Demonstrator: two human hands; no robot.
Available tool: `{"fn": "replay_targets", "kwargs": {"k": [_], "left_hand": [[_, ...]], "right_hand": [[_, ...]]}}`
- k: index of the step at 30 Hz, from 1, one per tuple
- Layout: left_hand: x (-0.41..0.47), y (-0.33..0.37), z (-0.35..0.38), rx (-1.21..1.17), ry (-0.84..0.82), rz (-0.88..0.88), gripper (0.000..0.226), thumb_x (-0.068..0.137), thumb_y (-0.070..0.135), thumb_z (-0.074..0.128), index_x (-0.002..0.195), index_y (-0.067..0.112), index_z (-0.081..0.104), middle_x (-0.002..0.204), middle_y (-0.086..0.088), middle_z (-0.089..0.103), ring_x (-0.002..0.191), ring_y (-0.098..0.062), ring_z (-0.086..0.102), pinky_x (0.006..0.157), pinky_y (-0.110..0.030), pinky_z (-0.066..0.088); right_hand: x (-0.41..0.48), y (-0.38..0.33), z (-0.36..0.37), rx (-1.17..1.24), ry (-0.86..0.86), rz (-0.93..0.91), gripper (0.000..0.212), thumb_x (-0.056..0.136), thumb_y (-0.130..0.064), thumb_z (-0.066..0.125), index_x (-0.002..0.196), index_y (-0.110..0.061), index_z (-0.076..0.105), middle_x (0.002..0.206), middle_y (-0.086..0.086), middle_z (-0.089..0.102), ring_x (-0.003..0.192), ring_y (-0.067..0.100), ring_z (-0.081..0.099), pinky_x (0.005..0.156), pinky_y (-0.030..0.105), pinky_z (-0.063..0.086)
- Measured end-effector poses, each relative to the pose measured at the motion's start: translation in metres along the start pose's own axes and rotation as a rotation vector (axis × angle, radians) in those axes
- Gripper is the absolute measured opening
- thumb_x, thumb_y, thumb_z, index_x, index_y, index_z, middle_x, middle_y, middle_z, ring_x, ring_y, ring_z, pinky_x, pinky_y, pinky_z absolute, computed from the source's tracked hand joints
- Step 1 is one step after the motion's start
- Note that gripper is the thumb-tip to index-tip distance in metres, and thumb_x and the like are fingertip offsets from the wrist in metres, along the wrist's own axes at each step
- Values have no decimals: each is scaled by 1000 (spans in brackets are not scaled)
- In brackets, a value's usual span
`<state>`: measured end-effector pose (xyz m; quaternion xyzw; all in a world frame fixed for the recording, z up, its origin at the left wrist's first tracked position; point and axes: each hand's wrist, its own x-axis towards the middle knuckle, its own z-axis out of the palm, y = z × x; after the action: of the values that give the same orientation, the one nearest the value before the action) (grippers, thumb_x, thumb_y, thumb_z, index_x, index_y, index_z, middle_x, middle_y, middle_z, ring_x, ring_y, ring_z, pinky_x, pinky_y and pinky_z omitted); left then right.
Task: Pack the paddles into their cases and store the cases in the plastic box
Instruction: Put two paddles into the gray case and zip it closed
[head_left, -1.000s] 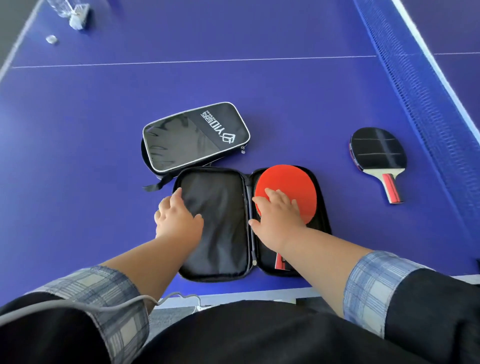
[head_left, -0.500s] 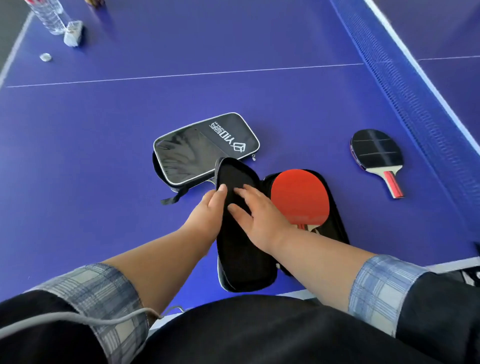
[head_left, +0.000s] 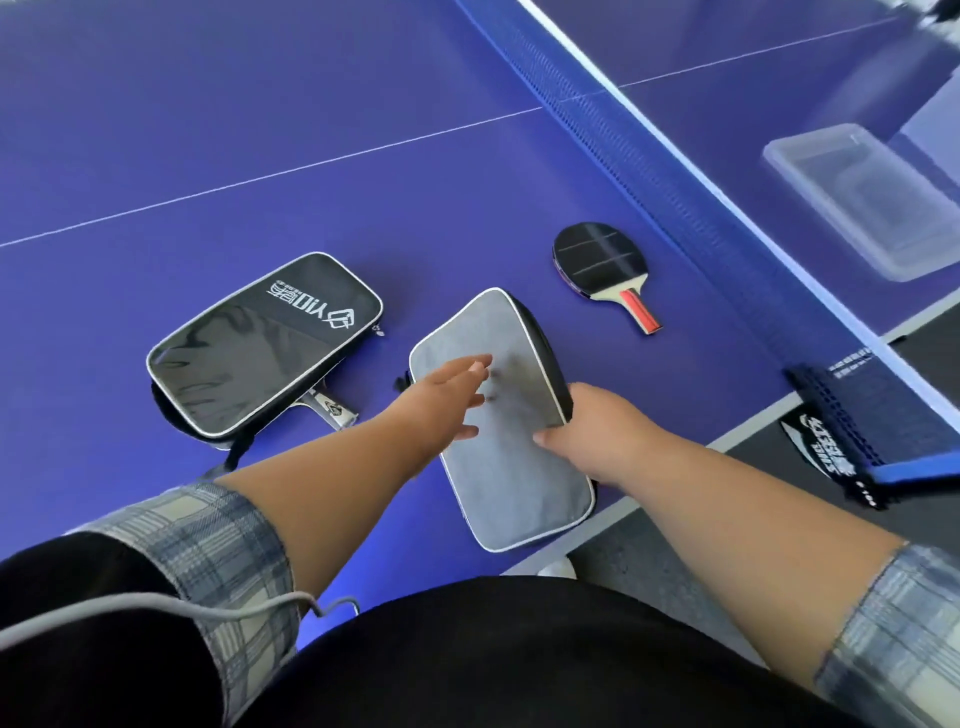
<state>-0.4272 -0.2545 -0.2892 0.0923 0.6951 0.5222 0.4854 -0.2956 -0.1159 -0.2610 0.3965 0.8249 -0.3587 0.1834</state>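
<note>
A case with a grey top (head_left: 511, 467) lies folded shut at the near table edge; the red paddle inside it is hidden. My left hand (head_left: 447, 397) rests flat on its grey top with fingers spread. My right hand (head_left: 592, 423) grips the case's right edge. A second black case (head_left: 260, 343) lies to the left, with a paddle handle (head_left: 330, 410) sticking out from under it. A loose black-faced paddle (head_left: 602, 265) with a red handle lies beyond, to the right. The clear plastic box (head_left: 862, 202) sits past the net.
The blue net (head_left: 675, 171) runs diagonally between me and the plastic box, ending at a clamp (head_left: 857, 415) on the table's right edge. A grey cable (head_left: 208, 608) hangs across my left sleeve. The blue table surface (head_left: 208, 130) stretches away to the far left.
The open case's lid has been folded over the red paddle, so the case now lies shut with its grey side up. My view has swung right, bringing the plastic box into sight.
</note>
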Motion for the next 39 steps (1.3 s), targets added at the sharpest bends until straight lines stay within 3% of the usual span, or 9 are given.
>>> {"fn": "replay_targets", "kwargs": {"k": [5, 7, 9, 12, 17, 21, 26, 33, 39], "left_hand": [[28, 1, 21, 749, -19, 134, 41, 103, 39, 40, 144, 43, 44, 146, 9, 47, 127, -21, 50, 96, -27, 39], [41, -4, 27, 1073, -82, 238, 44, 105, 34, 37, 148, 40, 38, 158, 6, 34, 141, -21, 34, 110, -31, 29], [52, -13, 29, 1313, -122, 263, 47, 104, 37, 35, 150, 44, 31, 164, 4, 19, 150, -24, 15, 121, -43, 17], [62, -31, 31, 1486, -124, 150, 53, 101, 48, 34, 150, 55, 14, 166, 6, -1, 152, -27, -4, 117, -59, 10], [65, -51, 32, 1586, -59, 179, 58, 101, 54, 26, 148, 55, -7, 164, 6, -14, 151, -31, -11, 113, -66, 11], [67, -53, 34, 1578, -33, 163, 58, 101, 54, 24, 148, 54, -8, 164, 6, -15, 151, -30, -12, 114, -67, 12], [61, -47, 38, 1436, 71, 94, 55, 102, 53, 26, 148, 56, -3, 165, 9, -11, 152, -29, -7, 116, -62, 16], [54, -35, 46, 1437, 73, -14, 63, 96, 53, 19, 155, 41, -1, 166, -6, -7, 150, -36, -2, 118, -56, 22], [40, -41, 82, 1509, 181, -48, 70, 94, 69, 27, 152, 48, -6, 162, -11, 11, 140, -37, 27, 109, -50, 34]], "right_hand": [[31, 45, -1, 82, 168, 18, 26, 92, -43, 65, 84, -22, 52, 86, 0, 61, 82, 24, 59, 65, 36, 47], [46, 58, 3, 98, 172, 39, 31, 93, -44, 62, 76, -25, 46, 85, 2, 59, 80, 27, 57, 60, 35, 42], [60, 69, 8, 86, 136, 68, 29, 94, -46, 60, 82, -22, 50, 97, 8, 60, 84, 29, 59, 67, 37, 47], [76, 85, 16, 144, 46, 133, 40, 91, -51, 62, 114, -18, 54, 105, 4, 62, 82, 21, 60, 68, 35, 46], [89, 99, 21, 265, -161, 286, 90, 72, -70, 68, 140, -17, 45, 124, 1, 59, 108, 24, 57, 91, 38, 49], [98, 104, 21, 482, -342, 316, 92, 72, -60, 78, 147, -17, 47, 145, 3, 56, 133, 28, 51, 112, 50, 39], [109, 109, -1, 630, -544, 179, 35, 88, -17, 75, 120, -19, 61, 115, 6, 74, 109, 27, 70, 92, 55, 57], [137, 102, -49, 520, -539, 73, 41, 93, 0, 56, 125, -26, 54, 116, 6, 64, 96, 20, 61, 73, 35, 52], [168, 96, -71, 167, -454, -59, 53, 82, 3, 41, 113, -31, 68, 112, 4, 71, 98, 21, 64, 77, 32, 48]]}}
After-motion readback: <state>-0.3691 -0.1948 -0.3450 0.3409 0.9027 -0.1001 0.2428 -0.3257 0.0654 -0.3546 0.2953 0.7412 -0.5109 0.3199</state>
